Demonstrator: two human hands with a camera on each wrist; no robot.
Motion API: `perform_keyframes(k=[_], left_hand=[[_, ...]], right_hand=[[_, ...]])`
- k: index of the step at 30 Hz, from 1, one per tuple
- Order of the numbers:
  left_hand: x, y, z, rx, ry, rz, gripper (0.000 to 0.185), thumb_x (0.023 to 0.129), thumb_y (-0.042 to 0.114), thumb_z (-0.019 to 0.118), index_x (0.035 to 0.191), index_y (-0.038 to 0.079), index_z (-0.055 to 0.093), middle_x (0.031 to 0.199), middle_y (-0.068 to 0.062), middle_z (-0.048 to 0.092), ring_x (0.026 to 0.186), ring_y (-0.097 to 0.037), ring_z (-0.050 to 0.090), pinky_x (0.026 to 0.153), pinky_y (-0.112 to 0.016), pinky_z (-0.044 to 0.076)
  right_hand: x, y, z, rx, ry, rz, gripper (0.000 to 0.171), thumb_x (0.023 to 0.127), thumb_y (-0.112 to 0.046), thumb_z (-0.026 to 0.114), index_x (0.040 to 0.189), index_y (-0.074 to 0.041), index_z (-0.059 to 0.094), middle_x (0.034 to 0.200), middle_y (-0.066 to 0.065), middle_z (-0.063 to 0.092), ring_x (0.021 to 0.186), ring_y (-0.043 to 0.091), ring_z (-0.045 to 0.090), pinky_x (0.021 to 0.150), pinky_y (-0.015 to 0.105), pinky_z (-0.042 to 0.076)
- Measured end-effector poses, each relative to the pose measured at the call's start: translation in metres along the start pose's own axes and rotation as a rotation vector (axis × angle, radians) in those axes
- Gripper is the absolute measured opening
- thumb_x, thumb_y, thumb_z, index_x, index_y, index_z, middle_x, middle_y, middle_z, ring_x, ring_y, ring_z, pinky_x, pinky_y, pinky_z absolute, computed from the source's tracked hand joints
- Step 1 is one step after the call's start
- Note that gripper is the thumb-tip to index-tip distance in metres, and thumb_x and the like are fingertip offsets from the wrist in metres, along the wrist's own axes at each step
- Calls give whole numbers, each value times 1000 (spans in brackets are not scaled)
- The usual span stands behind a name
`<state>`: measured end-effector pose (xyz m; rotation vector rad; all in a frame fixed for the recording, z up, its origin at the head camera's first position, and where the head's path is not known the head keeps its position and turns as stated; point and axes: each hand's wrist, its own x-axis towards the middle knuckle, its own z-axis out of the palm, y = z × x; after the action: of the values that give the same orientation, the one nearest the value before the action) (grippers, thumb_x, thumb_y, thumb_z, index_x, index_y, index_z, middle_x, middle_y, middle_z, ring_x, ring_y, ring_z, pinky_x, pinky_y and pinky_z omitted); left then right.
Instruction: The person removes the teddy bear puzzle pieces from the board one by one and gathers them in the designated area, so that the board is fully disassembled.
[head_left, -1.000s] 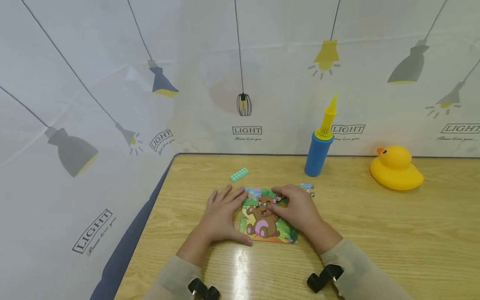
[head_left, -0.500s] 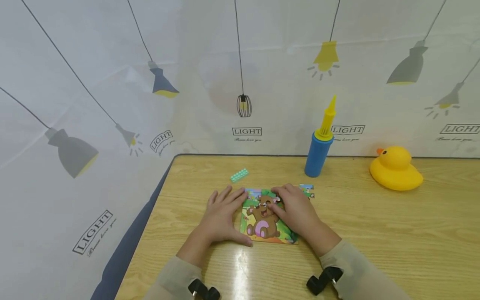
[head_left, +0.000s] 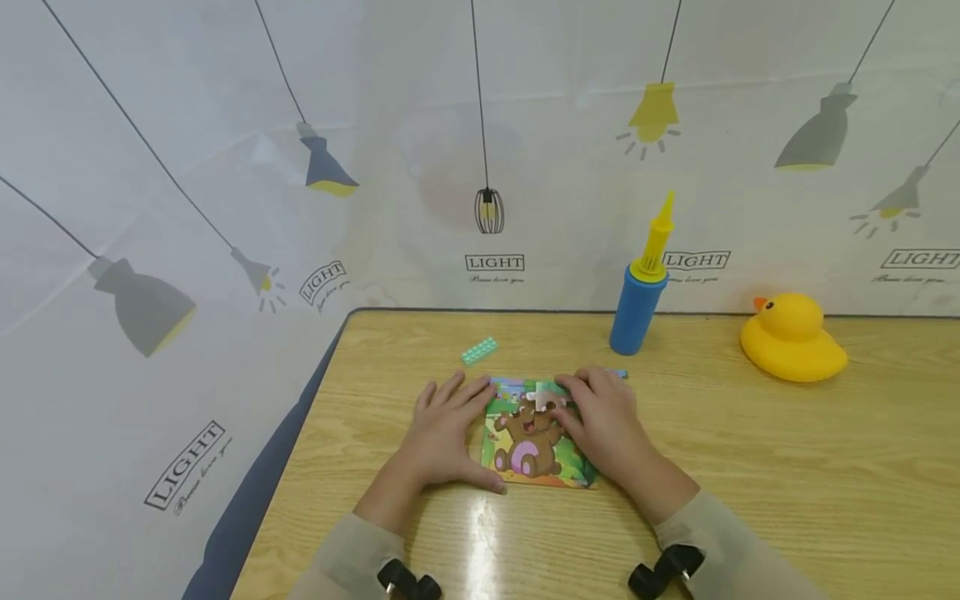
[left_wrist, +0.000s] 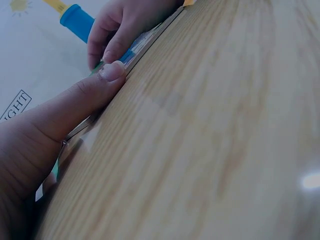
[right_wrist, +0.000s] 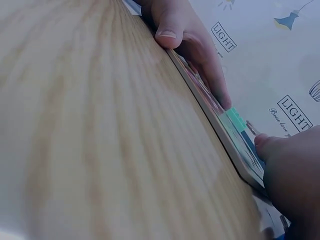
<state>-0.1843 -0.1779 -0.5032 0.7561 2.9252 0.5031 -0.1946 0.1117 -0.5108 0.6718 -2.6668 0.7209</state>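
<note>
Since the earlier frames the right hand (head_left: 609, 421) has slid toward the far right corner of the puzzle board (head_left: 536, 437), so it now covers most of the loose puzzle piece (head_left: 619, 374) that lay just off that corner, and a pale unfilled gap (head_left: 542, 397) shows in the picture above the bear's head where the fingers were before. Its fingers (head_left: 581, 392) lie loosely bent over the top right of the board, their tips near the gap; whether they pinch a piece cannot be told from the head view, and the right wrist view shows only a thumb tip (right_wrist: 265, 142) at the board's edge. The left hand (head_left: 442, 433) has not moved: its fingers (head_left: 457, 392) are spread nearly straight and flat on the table (head_left: 750, 467) beside the board's left edge, and the thumb (left_wrist: 85, 97) presses along the board's near left side, holding nothing. The board lies flat on the wooden table between the two hands, with a brown bear printed on it. Beyond the left hand a small green brick (head_left: 479, 350) lies on the table. Further back a blue and yellow pump (head_left: 639, 292) stands upright near the curtain (head_left: 225, 167), and a yellow rubber duck (head_left: 792, 337) sits well to the right of it.
</note>
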Motion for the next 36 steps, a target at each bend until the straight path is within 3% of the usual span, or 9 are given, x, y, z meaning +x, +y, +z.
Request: perform_keyframes(k=[6, 20, 29, 36], left_hand=[[-1, 2, -2, 3, 3, 8, 144, 54, 90, 83, 170, 22, 31, 176, 5, 24, 164, -32, 9, 127, -64, 0], [0, -2, 1, 10, 3, 0, 145, 53, 92, 82, 171, 26, 30, 177, 9, 22, 164, -29, 8, 127, -62, 0], [0, -2, 2, 16, 5, -4, 145, 53, 93, 81, 171, 27, 29, 177, 9, 22, 164, -29, 8, 127, -62, 0], [0, 0, 1, 7, 0, -4, 145, 53, 92, 81, 171, 26, 29, 177, 9, 22, 164, -30, 8, 127, -62, 0]], right_hand=[[-14, 12, -11, -49, 20, 30, 44, 97, -19, 81, 135, -3, 68, 118, 13, 62, 109, 39, 56, 86, 57, 43], [-38, 42, -35, -11, 145, 61, 48, 96, -6, 77, 141, 6, 63, 118, 23, 62, 107, 46, 53, 87, 61, 39], [-50, 75, -63, -7, 88, 224, 49, 101, -8, 73, 144, 9, 58, 125, 32, 59, 117, 57, 49, 94, 73, 33], [-53, 98, -73, -75, 140, 243, 45, 98, -8, 76, 137, 10, 64, 119, 34, 61, 111, 59, 53, 89, 72, 37]])
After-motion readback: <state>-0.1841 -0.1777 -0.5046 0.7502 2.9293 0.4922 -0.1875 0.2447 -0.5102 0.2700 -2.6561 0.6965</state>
